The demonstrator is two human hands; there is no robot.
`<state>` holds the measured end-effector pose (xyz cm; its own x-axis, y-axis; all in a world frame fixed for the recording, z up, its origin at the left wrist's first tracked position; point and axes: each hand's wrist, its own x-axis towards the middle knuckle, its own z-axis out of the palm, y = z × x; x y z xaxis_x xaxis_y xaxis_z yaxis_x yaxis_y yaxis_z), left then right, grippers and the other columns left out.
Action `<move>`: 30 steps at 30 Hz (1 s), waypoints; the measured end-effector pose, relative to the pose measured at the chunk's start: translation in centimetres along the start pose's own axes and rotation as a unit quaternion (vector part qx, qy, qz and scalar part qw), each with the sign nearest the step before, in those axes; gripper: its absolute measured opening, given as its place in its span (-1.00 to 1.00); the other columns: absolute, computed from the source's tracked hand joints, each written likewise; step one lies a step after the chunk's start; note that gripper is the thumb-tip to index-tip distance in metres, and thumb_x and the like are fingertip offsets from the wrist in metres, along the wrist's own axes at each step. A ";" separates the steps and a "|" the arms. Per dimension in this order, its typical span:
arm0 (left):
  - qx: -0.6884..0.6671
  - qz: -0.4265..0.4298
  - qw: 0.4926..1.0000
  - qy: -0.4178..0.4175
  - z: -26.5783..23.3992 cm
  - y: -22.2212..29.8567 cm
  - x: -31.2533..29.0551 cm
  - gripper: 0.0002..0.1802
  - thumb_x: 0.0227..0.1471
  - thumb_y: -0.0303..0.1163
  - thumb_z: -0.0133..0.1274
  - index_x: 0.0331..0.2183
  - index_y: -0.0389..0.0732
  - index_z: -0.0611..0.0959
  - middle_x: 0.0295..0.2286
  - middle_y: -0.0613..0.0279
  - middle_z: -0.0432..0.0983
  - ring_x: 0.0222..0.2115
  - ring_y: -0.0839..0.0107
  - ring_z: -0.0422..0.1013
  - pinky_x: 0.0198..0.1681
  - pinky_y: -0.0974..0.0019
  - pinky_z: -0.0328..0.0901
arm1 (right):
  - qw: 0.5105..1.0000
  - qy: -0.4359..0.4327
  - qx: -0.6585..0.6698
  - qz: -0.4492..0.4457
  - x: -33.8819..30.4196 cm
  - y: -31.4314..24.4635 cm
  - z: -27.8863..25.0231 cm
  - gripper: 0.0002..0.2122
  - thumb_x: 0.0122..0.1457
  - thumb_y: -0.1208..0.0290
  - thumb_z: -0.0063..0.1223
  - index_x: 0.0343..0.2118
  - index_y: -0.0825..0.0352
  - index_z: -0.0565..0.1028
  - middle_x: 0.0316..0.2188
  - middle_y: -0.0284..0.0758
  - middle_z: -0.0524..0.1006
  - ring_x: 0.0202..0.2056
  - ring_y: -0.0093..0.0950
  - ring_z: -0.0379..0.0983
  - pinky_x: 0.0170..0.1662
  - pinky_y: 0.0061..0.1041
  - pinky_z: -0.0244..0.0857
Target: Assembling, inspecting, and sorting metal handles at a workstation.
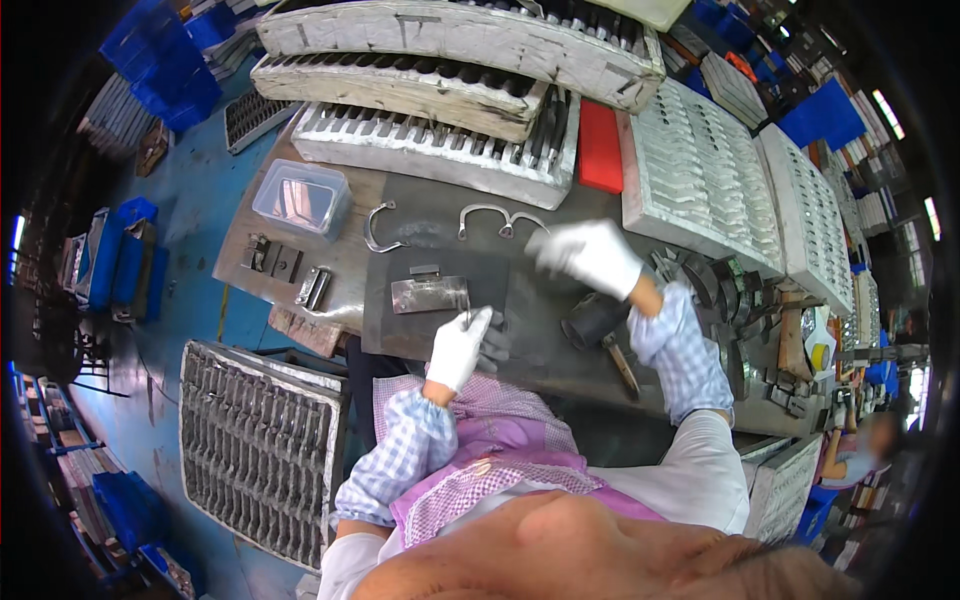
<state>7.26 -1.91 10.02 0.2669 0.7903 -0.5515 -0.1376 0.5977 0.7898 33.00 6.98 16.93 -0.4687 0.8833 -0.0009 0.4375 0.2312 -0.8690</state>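
Over at the near edge of the dark mat [385, 330] on the counter [345, 265], saw the gloved left hand [460, 350] with thumb and fingers drawn close together, right by the near corner of a flat metal block [430, 295]. Couldn't tell if pinching something thin or just curled.

Spotted the gloved right hand [595, 255] farther up, beside the rightmost of three curved metal pieces [371, 230], but too blurred to call: maybe spread, maybe closed on something, honestly couldn't say. Found all three pieces loose on the counter beyond the block, one off toward a clear plastic box [335, 225], two nearly end to end by the right hand.

Progress-wise, would've guessed partway at best: saw nothing curved sitting on the block, and rows of metal parts [430, 135] in the white trays [430, 170] behind. Couldn't tell finished from unfinished, so no real count of done versus left.

Murky stuff: lost the right fingertips to blur, lost the left palm to the angle, got the topmost tray cut off, and couldn't sort out the jumble of dark metal [705, 285] beside the right sleeve [680, 335].
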 end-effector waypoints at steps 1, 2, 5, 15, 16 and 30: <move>0.010 0.017 1.000 -0.009 0.3 -0.3 -0.4 -0.60 0.30 -0.15 -0.04 -0.14 -0.34 0.60 -0.48 0.10 0.63 -0.54 0.36 0.58 -0.60 0.41 0.41 | 0.985 0.113 -0.080 -0.104 1.1 6.6 -4.0 -0.75 0.25 0.25 0.02 -0.23 0.28 0.66 -0.27 -0.23 0.67 -0.37 -0.42 0.62 -0.19 -0.48 0.47; 0.006 0.019 1.000 -0.001 -0.2 -0.8 -1.1 -0.60 0.30 -0.15 -0.04 -0.14 -0.34 0.60 -0.48 0.10 0.63 -0.54 0.36 0.58 -0.60 0.41 0.41 | 0.959 0.208 -0.190 0.021 3.1 8.4 -6.4 -0.74 0.25 0.34 0.07 -0.09 0.36 0.60 -0.32 -0.30 0.66 -0.41 -0.55 0.54 -0.27 -0.53 0.42; 0.126 0.066 0.990 -0.020 -1.1 -2.7 -1.1 -0.59 0.30 -0.17 -0.02 -0.12 -0.35 0.63 -0.45 0.13 0.65 -0.52 0.44 0.58 -0.51 0.43 0.45 | 0.859 0.276 -0.346 0.258 8.0 17.0 -12.9 -0.61 0.22 0.15 0.02 0.04 0.21 0.55 -0.08 -0.09 0.59 -0.02 -0.13 0.52 0.04 -0.25 0.36; 0.346 0.157 0.924 -0.045 -1.7 -2.4 -0.7 -0.66 0.28 -0.16 -0.01 -0.13 -0.18 0.68 -0.48 0.03 0.62 -0.57 0.25 0.59 -0.42 0.21 0.45 | 0.754 0.310 -0.564 0.129 20.4 27.1 -23.7 -0.48 0.17 0.04 0.05 0.15 0.17 0.44 0.13 -0.16 0.47 0.09 -0.13 0.42 0.17 -0.26 0.28; 0.350 0.164 0.922 -0.028 -1.8 -2.6 -0.4 -0.67 0.27 -0.16 -0.01 -0.13 -0.17 0.68 -0.48 0.02 0.61 -0.54 0.20 0.58 -0.40 0.19 0.45 | 0.772 0.279 -0.558 0.124 21.6 26.6 -23.0 -0.49 0.16 0.04 0.05 0.14 0.18 0.45 0.12 -0.16 0.48 0.09 -0.12 0.43 0.17 -0.25 0.28; 0.386 0.281 0.877 -0.063 0.7 -2.5 -0.8 -0.74 0.24 -0.22 0.04 -0.17 -0.16 0.67 -0.47 0.05 0.62 -0.46 0.07 0.56 -0.40 0.13 0.44 | 0.856 -0.038 -0.453 0.247 15.0 20.3 -15.8 -0.35 -0.02 -0.16 0.13 0.06 0.20 0.53 0.01 -0.08 0.53 0.04 -0.03 0.45 0.10 -0.17 0.33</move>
<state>8.08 -4.14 8.68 0.4740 0.8802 -0.0216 0.3912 -0.1886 0.9008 47.02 31.34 7.12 -0.0879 0.9435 -0.3194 0.9960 0.0883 -0.0132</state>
